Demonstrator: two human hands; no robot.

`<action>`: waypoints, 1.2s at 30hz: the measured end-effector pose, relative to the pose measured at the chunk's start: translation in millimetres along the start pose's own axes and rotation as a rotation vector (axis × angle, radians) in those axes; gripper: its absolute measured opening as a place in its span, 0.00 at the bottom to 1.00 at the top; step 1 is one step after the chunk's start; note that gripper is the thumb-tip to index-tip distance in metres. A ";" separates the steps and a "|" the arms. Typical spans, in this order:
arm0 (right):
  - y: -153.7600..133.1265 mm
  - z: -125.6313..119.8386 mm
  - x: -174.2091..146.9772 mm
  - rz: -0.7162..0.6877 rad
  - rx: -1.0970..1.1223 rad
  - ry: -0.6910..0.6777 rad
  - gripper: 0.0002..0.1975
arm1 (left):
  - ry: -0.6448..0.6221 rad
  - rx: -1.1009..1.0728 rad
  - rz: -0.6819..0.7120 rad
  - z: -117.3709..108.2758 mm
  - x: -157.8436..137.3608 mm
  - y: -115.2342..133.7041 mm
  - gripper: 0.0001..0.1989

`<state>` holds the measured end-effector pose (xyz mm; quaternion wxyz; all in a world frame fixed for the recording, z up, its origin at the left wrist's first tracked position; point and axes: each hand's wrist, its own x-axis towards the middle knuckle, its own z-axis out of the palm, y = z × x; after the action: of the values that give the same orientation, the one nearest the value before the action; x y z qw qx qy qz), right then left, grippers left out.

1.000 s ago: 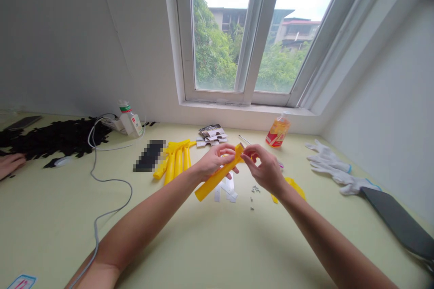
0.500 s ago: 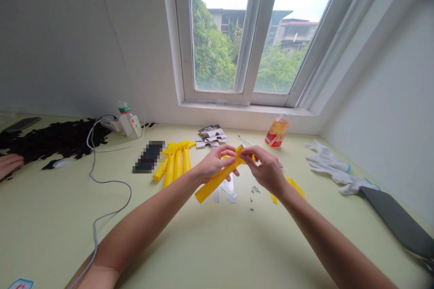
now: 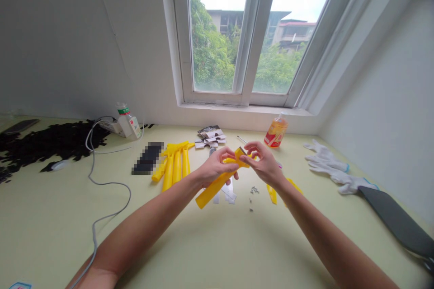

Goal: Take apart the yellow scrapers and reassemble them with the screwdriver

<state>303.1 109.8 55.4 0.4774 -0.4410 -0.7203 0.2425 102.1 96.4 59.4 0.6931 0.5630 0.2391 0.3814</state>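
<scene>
My left hand (image 3: 219,165) is closed around the neck of a yellow plastic scraper (image 3: 214,190), whose thick handle slants down to the left. The fingers of my right hand (image 3: 263,162) pinch the scraper's head, where a dark strip shows along the edge. Beneath them lie several flat pale metal blades (image 3: 229,195), partly hidden by my left hand and the handle. Small screws (image 3: 254,190) are scattered just right of the blades. More yellow scrapers (image 3: 176,168) lie in a group to the left, and further yellow pieces (image 3: 271,194) rest by my right forearm.
A screwdriver (image 3: 242,139) and stacked printed cards (image 3: 211,133) lie toward the window. An orange drink bottle (image 3: 276,132) stands at the back right, near white gloves (image 3: 327,162) and a dark grey flat object (image 3: 395,216). Leftward are a blurred-out dark object (image 3: 149,159), a cable (image 3: 111,183) and black pieces (image 3: 57,140).
My right fingers have shifted on the scraper's head, which has turned so its dark edge shows more. Another person's hand at the far left has left the view.
</scene>
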 end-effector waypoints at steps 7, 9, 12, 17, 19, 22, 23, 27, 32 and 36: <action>2.5 -4.0 1.0 0.062 0.145 -0.157 0.17 | 0.016 -0.072 -0.048 5.6 0.2 -2.9 0.22; 4.0 -5.9 1.7 0.070 0.146 -0.170 0.17 | 0.014 -0.083 -0.050 5.8 0.1 -3.7 0.23; 4.2 -8.0 2.4 0.094 0.179 -0.223 0.17 | -0.004 -0.062 -0.042 4.6 -0.1 -4.7 0.22; -3.3 -10.1 1.7 0.163 0.275 -0.345 0.19 | -0.054 -0.017 -0.038 3.5 -1.0 -4.1 0.22; -4.7 -12.4 3.1 0.151 0.227 -0.364 0.21 | -0.051 -0.022 -0.045 4.0 -1.0 -3.5 0.23; 5.4 -21.2 9.7 0.136 -0.022 -0.319 0.22 | -0.001 -0.045 -0.037 2.2 0.7 -3.7 0.23; 13.0 -25.8 12.5 0.148 -0.118 -0.281 0.22 | 0.028 -0.058 -0.025 0.4 1.8 -4.0 0.23; 57.7 -48.8 17.8 0.283 -0.438 -0.098 0.18 | 0.185 -0.114 0.008 -11.1 7.3 -5.4 0.23; 98.6 -68.2 12.1 0.444 -0.693 -0.068 0.10 | 0.278 -0.145 0.006 -18.6 10.4 -3.4 0.23; 87.5 -78.5 18.4 0.406 -0.741 -0.014 0.10 | 0.306 -0.136 0.015 -18.9 10.9 -1.6 0.23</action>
<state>406.3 163.3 30.1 0.2241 -0.7139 -0.6608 0.0594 94.6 116.3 54.2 0.6823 0.4520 0.3112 0.4831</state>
